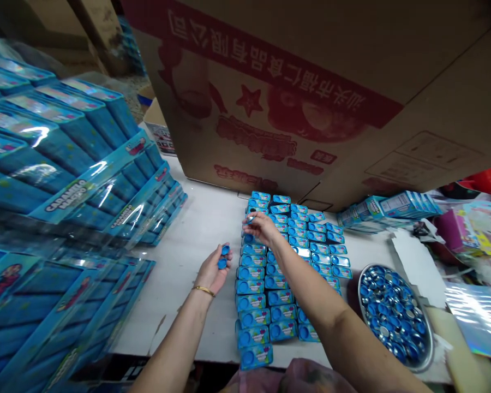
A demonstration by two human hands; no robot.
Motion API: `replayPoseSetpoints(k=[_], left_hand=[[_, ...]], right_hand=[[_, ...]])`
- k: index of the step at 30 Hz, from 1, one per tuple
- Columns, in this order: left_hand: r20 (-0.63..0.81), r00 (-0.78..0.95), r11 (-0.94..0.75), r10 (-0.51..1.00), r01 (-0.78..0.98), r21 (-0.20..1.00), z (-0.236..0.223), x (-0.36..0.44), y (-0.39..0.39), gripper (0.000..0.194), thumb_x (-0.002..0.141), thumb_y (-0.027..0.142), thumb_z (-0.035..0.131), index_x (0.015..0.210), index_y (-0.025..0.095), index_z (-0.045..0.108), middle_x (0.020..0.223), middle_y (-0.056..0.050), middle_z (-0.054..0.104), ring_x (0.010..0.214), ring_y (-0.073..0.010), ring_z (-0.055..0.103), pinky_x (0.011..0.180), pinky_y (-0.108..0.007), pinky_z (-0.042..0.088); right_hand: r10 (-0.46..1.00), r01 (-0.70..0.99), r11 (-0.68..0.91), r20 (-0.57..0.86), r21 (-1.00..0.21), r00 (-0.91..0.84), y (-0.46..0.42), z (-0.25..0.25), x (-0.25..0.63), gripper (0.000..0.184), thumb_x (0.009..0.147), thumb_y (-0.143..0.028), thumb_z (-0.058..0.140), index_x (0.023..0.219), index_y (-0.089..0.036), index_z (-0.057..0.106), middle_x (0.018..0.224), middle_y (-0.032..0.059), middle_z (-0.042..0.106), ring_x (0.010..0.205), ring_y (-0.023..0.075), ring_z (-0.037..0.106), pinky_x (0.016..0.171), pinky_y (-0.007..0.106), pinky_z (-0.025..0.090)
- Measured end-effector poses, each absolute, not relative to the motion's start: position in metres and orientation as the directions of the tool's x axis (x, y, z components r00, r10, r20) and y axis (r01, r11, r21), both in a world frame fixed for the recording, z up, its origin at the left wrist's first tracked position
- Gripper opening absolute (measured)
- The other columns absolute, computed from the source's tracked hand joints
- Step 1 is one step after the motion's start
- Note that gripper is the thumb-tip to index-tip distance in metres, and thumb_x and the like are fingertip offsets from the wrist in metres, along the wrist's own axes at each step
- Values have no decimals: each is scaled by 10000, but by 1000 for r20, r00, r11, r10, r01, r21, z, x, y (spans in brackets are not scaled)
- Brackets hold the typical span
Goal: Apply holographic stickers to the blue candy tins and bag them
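Holding two round blue caps (222,264), the L hand (215,270) is hanging just left of the pack rows (280,297), and its fingers are curling loosely around them. The R hand (264,226) is reaching over the far left end of the pack rows; its fingers are pinching one small round pc (250,219), prob. a cap too, but it's looking blurry. Can't tell if it's touching a pack.

Looks like the person is putting caps on packs one by one, w/ this pc prob. going on a far one. I'm guessing the next move is calling for lining it up w/ the pack's round spot & pressing softly, b/c it's tiny.

A metal bowl (430,344) full of caps is sitting right of the pack rows, on the same white worktop (167,218).

Now words: a big brown box (376,65) is standing behind the pack rows, showing upside-down writing on a red band, 汕头市福仁食品有限公司. Its other red words are looking too blurry. Stacked blue boxes (85,180) left of the pack rows are showing what's prob. "CARAMELO MAGICO". Letters on the packs are looking too small to be sure abt.
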State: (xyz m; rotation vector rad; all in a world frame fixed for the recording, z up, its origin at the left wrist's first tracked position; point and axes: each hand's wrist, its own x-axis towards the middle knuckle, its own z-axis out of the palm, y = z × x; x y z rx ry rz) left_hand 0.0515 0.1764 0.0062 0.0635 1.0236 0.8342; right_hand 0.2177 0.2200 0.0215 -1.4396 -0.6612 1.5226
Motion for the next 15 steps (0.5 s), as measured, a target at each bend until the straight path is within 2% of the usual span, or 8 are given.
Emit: replayPoseSetpoints(k=[2,3,5,7,8,11,15], left_hand=[[-732,235,696,639,-581,422,3,43,170,173,822,192,454,813,100,599,661,-57,573,524,-54,509,429,-132,406],[-736,227,697,637,-577,426,1,38,167,170,822,192,454,821,102,598,665,-56,576,523,-53,507,427,-133,406],[-749,203,700,630,-567,435,-3,30,161,163,819,189,457,834,105,595,667,-53,579,519,-51,502,423,-131,403],[-756,184,700,628,-558,445,-7,23,156,159,816,187,461,841,105,595,666,-52,580,514,-48,498,421,-129,399],[-757,177,700,628,-555,451,-9,20,154,158,813,188,466,842,104,595,666,-52,581,513,-48,498,421,-129,398],[-754,161,695,637,-543,471,-12,13,149,154,800,195,489,848,103,602,673,-54,590,516,-50,501,422,-131,397],[-756,150,692,638,-541,477,-10,12,147,146,781,201,514,842,105,607,673,-55,601,514,-53,503,418,-135,395]], right_hand=[[892,-77,-409,-416,-909,174,230,24,232,134,742,-212,506,865,-157,516,707,-1,616,582,87,598,590,204,494],[903,92,-402,-378,-911,205,236,24,239,145,768,-230,486,882,-150,530,714,1,619,590,86,599,588,199,491],[920,480,-391,-321,-785,224,245,22,248,184,807,-255,453,910,-143,555,730,6,628,622,92,606,595,195,483],[925,732,-366,-310,-575,220,253,19,251,182,807,-245,466,906,-148,584,767,19,641,698,111,615,639,204,475],[922,791,-363,-313,-492,228,257,17,249,163,791,-228,494,890,-152,598,799,32,647,755,129,614,674,218,470],[905,860,-373,-340,-349,255,269,12,239,193,694,-152,595,885,-140,616,953,103,632,936,213,575,769,291,446],[854,910,-377,-445,-170,271,291,6,227,355,574,-101,679,923,-92,617,1007,185,610,958,290,566,751,359,455]])
